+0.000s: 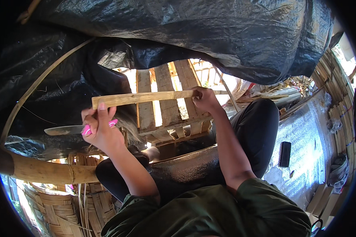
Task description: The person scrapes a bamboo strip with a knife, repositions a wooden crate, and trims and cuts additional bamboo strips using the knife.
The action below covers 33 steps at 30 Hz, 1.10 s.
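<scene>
Left hand (101, 130) closed around the pink handle of a broad grey-bladed knife (65, 130), blade pointing out to the person's left, roughly level. Same hand also pressed against the near end of a long flat strip of pale split bamboo (142, 97), index finger raised along its face. Right hand (203, 98) clamped on the strip's far end, fingers curled over the top edge. Strip held roughly level between both hands, up in front of the chest, knife just beneath its left end.

Behind the strip, a slatted pallet of weathered wooden boards (166, 106), leaning and sunlit through the gaps. Above and to the left, a crinkled black plastic sheet (186, 35) draped overhead, with a thin curved bamboo sliver (35, 87) arcing across it. Below the left hand, a thick round bamboo pole (47, 170) lying crosswise over a woven bamboo basket (55, 205). Black-trousered knees bent up under the forearms. Off to the right, a small black rectangular object (284, 153) resting on a shiny silver mat (304, 142), well apart from both hands.
</scene>
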{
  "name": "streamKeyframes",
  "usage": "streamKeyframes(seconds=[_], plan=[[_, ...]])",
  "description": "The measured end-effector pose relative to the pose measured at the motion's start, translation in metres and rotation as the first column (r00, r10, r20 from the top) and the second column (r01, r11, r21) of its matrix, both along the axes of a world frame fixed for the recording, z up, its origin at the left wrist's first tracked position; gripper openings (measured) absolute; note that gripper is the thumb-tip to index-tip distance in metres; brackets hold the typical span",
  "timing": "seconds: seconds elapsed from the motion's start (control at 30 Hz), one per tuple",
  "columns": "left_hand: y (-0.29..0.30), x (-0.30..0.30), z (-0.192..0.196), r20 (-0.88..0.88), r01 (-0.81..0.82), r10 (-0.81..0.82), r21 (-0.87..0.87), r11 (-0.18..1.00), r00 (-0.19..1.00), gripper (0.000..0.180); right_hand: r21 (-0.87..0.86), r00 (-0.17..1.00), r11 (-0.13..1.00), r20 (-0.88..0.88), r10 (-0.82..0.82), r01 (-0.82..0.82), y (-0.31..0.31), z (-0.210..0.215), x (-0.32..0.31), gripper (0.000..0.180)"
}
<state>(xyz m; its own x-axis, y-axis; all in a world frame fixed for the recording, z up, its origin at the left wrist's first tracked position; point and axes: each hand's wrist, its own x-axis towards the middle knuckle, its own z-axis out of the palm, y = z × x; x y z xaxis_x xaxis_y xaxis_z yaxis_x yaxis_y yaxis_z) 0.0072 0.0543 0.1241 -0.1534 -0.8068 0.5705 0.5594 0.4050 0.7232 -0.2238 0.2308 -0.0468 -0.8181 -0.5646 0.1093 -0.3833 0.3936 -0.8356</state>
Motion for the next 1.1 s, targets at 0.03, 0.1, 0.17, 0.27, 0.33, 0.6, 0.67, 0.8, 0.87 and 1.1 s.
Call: streamKeyframes(seconds=[0.03, 0.1, 0.17, 0.27, 0.33, 0.6, 0.67, 0.8, 0.87, 1.1], plan=[[-0.002, 0.003, 0.002, -0.006, -0.033, 0.033, -0.002, 0.999, 0.999, 0.041, -0.018, 0.998, 0.999, -0.034, 0.047, -0.048, -0.001, 0.003, 0.0, 0.044], [-0.002, 0.003, 0.004, 0.02, -0.064, 0.065, -0.033, 0.997, 0.998, 0.028, -0.037, 0.994, 0.995, -0.066, 0.091, -0.094, -0.004, 0.003, 0.0, 0.034], [0.008, 0.001, 0.014, 0.095, -0.44, 0.446, -0.085, 0.894, 0.89, 0.037, -0.123, 0.957, 0.987, -0.284, 0.063, -0.102, -0.012, -0.003, -0.001, 0.025], [0.005, 0.008, 0.018, -0.194, -0.752, 0.743, -0.356, 0.555, 0.641, 0.019, -0.099, 0.923, 0.983, -0.37, 0.105, -0.152, -0.036, 0.019, 0.026, 0.031], [0.01, 0.008, 0.02, -0.415, -0.797, 0.696, -0.447, 0.405, 0.586, 0.025, -0.097, 0.909, 0.969, -0.378, 0.174, -0.226, -0.046, 0.034, 0.042, 0.034], [0.015, -0.011, -0.017, 0.667, 0.383, 0.458, -0.728, 0.568, 0.588, 0.009, -0.204, 0.865, 0.92, -0.454, 0.215, -0.335, -0.061, 0.036, 0.067, 0.028], [0.008, -0.013, -0.026, 0.826, 0.541, 0.42, -0.564, 0.624, 0.376, 0.011, -0.224, 0.858, 0.897, -0.448, 0.252, -0.381, -0.06, 0.036, 0.068, 0.031], [0.009, -0.022, -0.032, 0.903, 0.451, 0.315, -0.421, 0.787, 0.293, 0.014, -0.242, 0.862, 0.882, -0.422, 0.281, -0.406, -0.06, 0.033, 0.07, 0.028], [0.003, -0.023, -0.042, 0.84, 0.444, 0.412, -0.538, 0.717, 0.353, 0.014, -0.282, 0.864, 0.876, -0.441, 0.244, -0.391, -0.06, 0.033, 0.07, 0.028], [-0.007, -0.022, -0.048, 0.929, 0.474, 0.317, -0.369, 0.799, 0.188, 0.012, -0.336, 0.902, 0.842, -0.054, 0.429, -0.421, -0.053, 0.05, 0.079, 0.029]])
